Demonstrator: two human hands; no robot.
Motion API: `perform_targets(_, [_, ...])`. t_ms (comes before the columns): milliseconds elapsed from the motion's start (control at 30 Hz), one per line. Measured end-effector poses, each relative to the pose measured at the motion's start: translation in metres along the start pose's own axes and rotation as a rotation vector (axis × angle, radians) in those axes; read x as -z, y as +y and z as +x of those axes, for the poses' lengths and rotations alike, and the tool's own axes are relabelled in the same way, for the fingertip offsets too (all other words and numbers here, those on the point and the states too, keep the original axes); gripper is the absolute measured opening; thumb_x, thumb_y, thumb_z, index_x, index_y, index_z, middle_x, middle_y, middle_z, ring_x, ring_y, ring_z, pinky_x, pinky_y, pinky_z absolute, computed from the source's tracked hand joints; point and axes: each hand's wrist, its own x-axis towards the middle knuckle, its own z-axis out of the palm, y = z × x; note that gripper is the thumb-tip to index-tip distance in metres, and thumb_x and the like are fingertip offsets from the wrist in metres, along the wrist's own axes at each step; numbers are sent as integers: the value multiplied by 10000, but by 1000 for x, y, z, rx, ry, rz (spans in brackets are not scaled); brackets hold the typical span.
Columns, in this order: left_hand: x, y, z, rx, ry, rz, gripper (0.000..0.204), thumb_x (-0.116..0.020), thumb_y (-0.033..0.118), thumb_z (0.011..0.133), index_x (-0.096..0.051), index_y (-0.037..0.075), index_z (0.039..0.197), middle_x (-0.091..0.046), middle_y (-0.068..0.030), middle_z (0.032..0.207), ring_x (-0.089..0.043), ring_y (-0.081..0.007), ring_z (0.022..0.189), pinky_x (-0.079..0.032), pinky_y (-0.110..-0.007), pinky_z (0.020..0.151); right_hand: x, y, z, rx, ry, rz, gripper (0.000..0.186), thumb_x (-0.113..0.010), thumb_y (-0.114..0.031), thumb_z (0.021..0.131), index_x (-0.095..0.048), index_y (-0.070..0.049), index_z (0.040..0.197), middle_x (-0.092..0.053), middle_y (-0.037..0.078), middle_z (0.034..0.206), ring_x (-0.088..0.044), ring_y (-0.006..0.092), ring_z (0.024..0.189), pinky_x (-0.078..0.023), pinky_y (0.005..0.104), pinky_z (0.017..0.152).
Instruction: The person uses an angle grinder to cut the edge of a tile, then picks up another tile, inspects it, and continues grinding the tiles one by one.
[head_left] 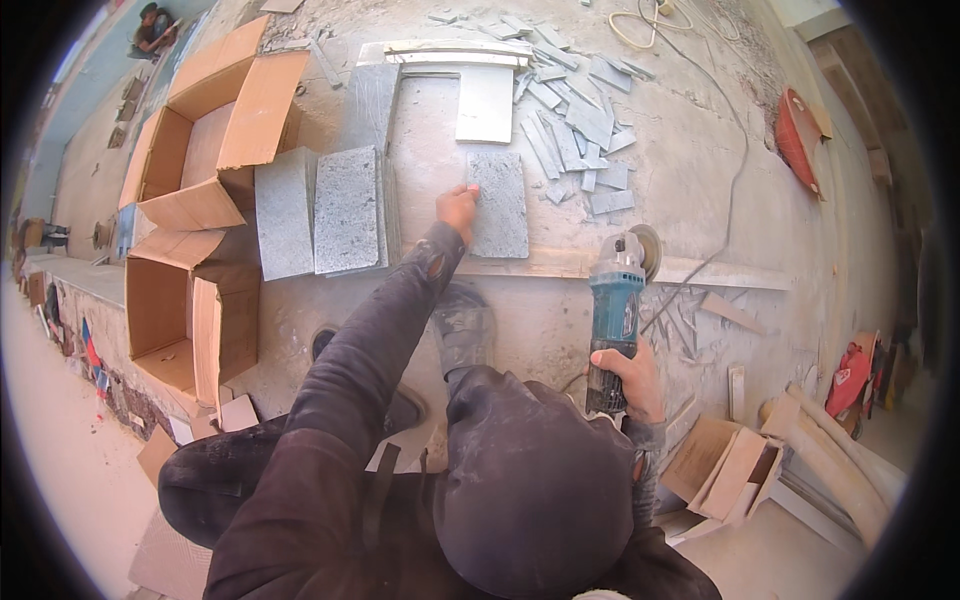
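My left hand [457, 212] grips the left edge of a grey speckled stone tile [500, 208], its thumb and fingers closed at the rim. The tile's near end lies at a long pale batten [565, 262] on the ground. In my right hand [632, 378] is a teal and black angle grinder [616, 305], held by its body. The grinder's round disc [648, 252] points away from me, to the right of the tile and apart from it. Whether the disc spins cannot be told.
Stacked grey tiles [347, 210] stand left, beside open cardboard boxes [205, 140]. A white tile [486, 105] lies beyond my tile. Cut stone strips [585, 115] litter the far right. A cord [740, 170] crosses the floor. Far left sits another person [153, 30].
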Motion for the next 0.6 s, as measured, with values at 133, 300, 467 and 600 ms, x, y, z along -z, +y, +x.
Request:
perform_targets(133, [-14,-9,11,9,-79,-81,401,-579,183,1035,-549,-49,1361,-647,-156,1260,-631,-252,1116,-531,-395,960,5,2,4,-27,29,-18,338,-766,-155,768,-600,-26,1032,-617,17,839,-581,106,687,-471,264,622])
perform_targets(300, [-6,-17,24,23,-21,-226,408,-678,197,975,-624,-61,1287,-675,-161,1227,-623,-235,1119,-486,-372,963,-1,-7,12,-34,2,-24,336,-765,-155,770,-599,-20,1030,-616,17,833,-581,104,692,-470,264,623])
perform_targets(467, [-7,8,-3,28,-53,105,403,-660,185,990,-594,-72,1293,-703,-125,1125,-688,-220,923,-574,-373,835,2,-4,14,-52,-1,-22,340,-764,-148,772,-597,-14,1036,-615,22,826,-584,109,684,-470,264,611])
perform_targets(600, [29,6,-20,-208,-90,614,395,-730,200,926,-665,-67,1209,-735,-138,1016,-711,-209,880,-567,-351,767,-8,-10,22,-37,-40,-42,346,-768,-147,769,-593,-14,1037,-613,23,824,-584,111,683,-471,265,611])
